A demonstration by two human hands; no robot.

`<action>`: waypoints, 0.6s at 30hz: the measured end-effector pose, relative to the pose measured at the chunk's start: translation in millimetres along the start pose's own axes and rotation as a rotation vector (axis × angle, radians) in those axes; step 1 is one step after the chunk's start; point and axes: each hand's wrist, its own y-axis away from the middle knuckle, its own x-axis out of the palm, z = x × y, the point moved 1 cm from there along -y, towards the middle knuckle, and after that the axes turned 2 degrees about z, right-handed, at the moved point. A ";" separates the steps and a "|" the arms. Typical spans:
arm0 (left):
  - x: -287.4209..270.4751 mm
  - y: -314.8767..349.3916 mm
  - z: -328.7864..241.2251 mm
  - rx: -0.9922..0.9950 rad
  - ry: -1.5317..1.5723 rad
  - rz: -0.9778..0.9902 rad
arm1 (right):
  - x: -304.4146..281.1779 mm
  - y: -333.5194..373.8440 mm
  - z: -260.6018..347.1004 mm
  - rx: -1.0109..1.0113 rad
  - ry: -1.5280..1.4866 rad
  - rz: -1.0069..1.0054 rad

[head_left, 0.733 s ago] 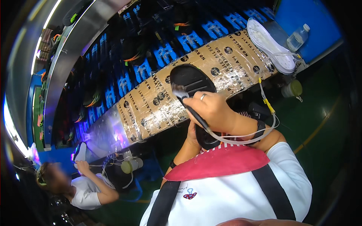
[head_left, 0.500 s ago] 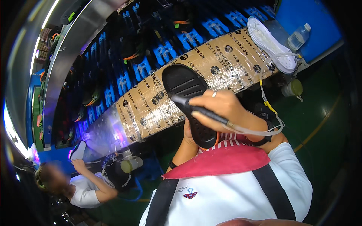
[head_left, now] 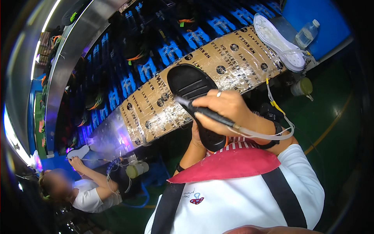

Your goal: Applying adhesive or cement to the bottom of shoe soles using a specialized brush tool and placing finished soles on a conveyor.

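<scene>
My left hand (head_left: pixel 196 134) grips a black shoe sole (head_left: pixel 191 82) from its left side near the heel; most of its fingers are hidden under the sole. The sole is tilted lengthwise, its grooved broad end over the cardboard and its heel close to my apron. In my right hand (head_left: pixel 228 109), which wears a ring, a black pen-like glue brush (head_left: pixel 212 114) is held between thumb and fingers. A clear hose (head_left: pixel 261 136) trails from its rear end past my wrist. The brush's pale tip lies at the sole's left edge.
Printed cardboard under clear wrap (head_left: pixel 156 105) covers the bench. Beyond it runs a rack with blue holders (head_left: pixel 196 39). At the right lie a white sole (head_left: pixel 278 43) and a clear bottle (head_left: pixel 307 33). A lidded jar (head_left: pixel 302 86) hangs below. A co-worker (head_left: pixel 93 191) handles a pale sole (head_left: pixel 79 151).
My right hand and the brush have shifted slightly left and up, the tip reaching the sole's left edge. The co-worker's sole has turned flatter and the co-worker's hand has moved up and left.
</scene>
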 end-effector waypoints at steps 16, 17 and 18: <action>-15.0 3.2 -3.1 -0.007 0.011 0.087 | 7.5 6.7 6.1 0.044 0.164 -0.002; -17.1 2.9 -3.6 -0.010 0.020 0.097 | 10.4 8.9 -0.3 0.056 0.222 -0.004; -20.5 2.5 -1.8 -0.012 0.042 0.111 | 13.2 10.6 -0.4 0.055 0.220 -0.002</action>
